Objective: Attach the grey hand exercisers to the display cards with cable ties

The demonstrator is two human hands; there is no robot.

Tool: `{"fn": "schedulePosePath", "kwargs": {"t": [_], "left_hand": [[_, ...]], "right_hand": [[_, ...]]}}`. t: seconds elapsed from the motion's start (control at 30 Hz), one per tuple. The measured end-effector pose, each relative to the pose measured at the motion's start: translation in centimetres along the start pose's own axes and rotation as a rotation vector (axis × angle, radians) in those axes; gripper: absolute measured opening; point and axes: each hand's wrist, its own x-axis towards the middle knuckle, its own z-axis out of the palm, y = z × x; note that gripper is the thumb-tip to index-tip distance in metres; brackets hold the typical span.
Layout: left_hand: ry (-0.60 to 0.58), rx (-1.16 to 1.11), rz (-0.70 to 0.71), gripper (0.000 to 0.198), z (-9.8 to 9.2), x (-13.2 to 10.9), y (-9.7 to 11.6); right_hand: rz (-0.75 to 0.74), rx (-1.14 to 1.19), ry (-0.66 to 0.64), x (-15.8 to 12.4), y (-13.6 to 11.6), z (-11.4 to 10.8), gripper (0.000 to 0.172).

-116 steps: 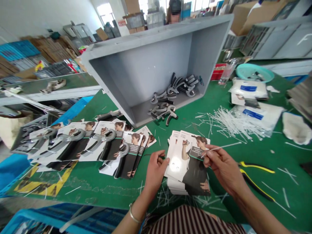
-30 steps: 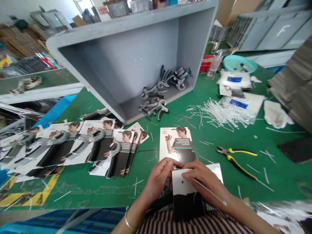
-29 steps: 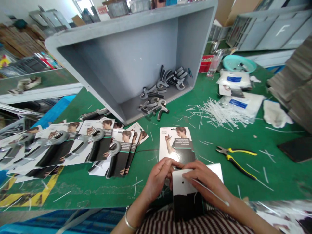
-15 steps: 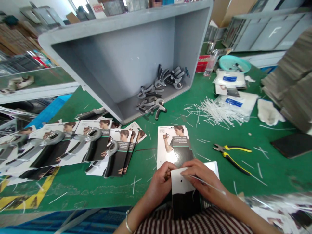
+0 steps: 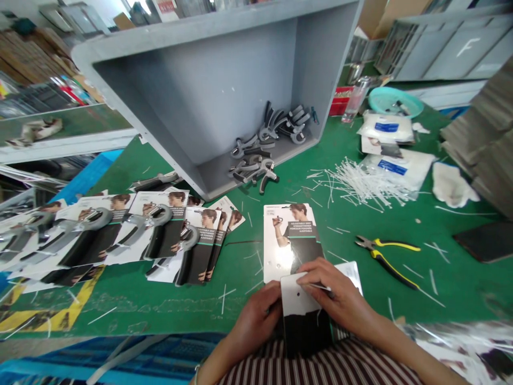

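My right fingers (image 5: 317, 274) pinched the card (image 5: 306, 334); less of the tie (image 5: 321, 287) showed than before. Whether my left fingers (image 5: 271, 293) gripped, I couldn't tell.

The held card (image 5: 302, 323) is white and black, the table (image 5: 168, 310) green.

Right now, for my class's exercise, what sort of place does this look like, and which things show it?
Probably a factory or workshop packing area: a grey crate tipped on its side holds hand grips, printed cards carrying more grips overlap on the green table, and white cable ties lie heaped.
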Motion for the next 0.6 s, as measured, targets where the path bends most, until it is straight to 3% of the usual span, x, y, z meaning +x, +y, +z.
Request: {"fn": "schedulePosePath", "kwargs": {"t": [0.13,0.23,0.43,0.53,0.6], "left_hand": [[-0.076,0.090,0.046,0.047,0.8,-0.2,-0.6],[-0.067,0.180,0.059,0.044,0.9,-1.0,-1.4],[0.105,0.276,0.198,0.035,0.2,-2.5,-1.9],[0.216,0.241,0.178,0.031,0.5,-1.9,-1.2],[0.226,0.177,0.142,0.030,1.0,-0.9,-0.8]], "right_hand": [[0.007,-0.002,0.012,-0.3,0.0,0.0,0.013],[0.020,-0.006,0.026,-0.4,0.2,0.1,0.014],[-0.011,0.002,0.011,0.0,0.3,0.5,0.014],[-0.010,0.000,0.010,0.1,0.3,0.6,0.013],[-0.012,-0.001,0.013,0.0,0.3,0.6,0.013]]}}
